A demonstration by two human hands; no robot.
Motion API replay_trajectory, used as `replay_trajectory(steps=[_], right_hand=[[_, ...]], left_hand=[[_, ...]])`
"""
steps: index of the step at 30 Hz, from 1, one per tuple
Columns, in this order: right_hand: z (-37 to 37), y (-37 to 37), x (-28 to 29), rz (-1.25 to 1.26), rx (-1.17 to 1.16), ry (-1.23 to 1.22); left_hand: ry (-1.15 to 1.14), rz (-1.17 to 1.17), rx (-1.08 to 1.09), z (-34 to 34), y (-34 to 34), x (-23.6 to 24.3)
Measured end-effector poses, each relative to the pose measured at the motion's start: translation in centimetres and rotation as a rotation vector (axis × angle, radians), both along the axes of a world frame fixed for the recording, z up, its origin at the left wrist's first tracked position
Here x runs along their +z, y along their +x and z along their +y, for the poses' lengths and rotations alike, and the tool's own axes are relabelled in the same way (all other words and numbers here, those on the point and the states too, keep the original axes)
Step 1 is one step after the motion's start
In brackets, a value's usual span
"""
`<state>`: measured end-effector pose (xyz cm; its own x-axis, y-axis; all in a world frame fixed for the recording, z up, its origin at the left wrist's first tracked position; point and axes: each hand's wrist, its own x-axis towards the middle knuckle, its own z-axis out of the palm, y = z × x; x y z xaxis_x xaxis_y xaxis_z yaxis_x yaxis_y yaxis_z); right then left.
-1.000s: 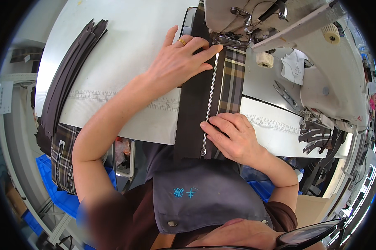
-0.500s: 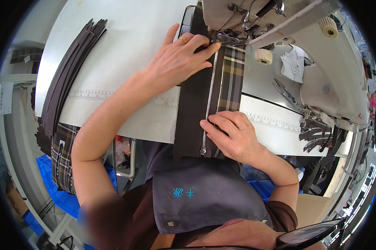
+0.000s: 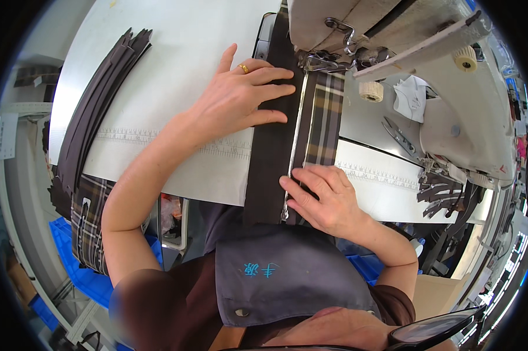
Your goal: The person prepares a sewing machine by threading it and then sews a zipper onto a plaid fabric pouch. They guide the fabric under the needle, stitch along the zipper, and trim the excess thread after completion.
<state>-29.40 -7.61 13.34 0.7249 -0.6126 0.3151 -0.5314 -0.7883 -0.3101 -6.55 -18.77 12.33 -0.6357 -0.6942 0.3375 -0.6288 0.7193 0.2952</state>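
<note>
A long metal zipper [image 3: 298, 128] lies along a dark brown fabric strip [image 3: 267, 158], its top end under the sewing machine's presser foot [image 3: 319, 63]. Its slider [image 3: 285, 214] hangs near the table's front edge. My left hand [image 3: 240, 93], with a ring on one finger, rests flat on the dark strip left of the zipper, fingers spread. Lower down, my right hand [image 3: 328, 199] has bent fingers closed at the zipper's edge. Plaid fabric [image 3: 325, 117] lies just right of the zipper, partly covered by my right hand.
The sewing machine [image 3: 457, 88] fills the upper right. Scissors [image 3: 398, 134] and a white scrap [image 3: 410, 98] lie beneath its arm. Dark fabric strips [image 3: 103, 99] are stacked at left, above hanging plaid pieces [image 3: 88, 225]. A printed ruler [image 3: 217, 146] crosses the white table. A blue bin [image 3: 77, 263] stands below.
My left hand has drawn back from the presser foot, slightly down and left, and its fingers have spread. My right hand has shifted slightly downward with the zipper and fabric.
</note>
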Motion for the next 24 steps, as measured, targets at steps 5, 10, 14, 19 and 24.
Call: replay_trajectory(steps=[5,10,14,19,24], right_hand=[[-1.3,0.0,0.3,0.044,0.002,0.020],[-2.5,-0.1,0.5,0.056,0.011,0.011],[-3.6,-0.1,0.5,0.066,0.013,0.000],[-5.3,0.1,0.4,0.044,-0.008,-0.035],[-7.0,-0.1,0.1,0.003,-0.009,-0.076]], left_hand=[[-0.091,-0.022,-0.008,0.4,-0.1,-1.0],[-0.074,-0.003,0.052,1.1,-0.6,-0.5],[-0.090,-0.029,0.037,1.0,-0.5,-0.7],[-0.119,-0.022,0.017,1.1,-0.5,-1.1],[-0.111,0.029,-0.001,1.2,-1.0,-1.0]])
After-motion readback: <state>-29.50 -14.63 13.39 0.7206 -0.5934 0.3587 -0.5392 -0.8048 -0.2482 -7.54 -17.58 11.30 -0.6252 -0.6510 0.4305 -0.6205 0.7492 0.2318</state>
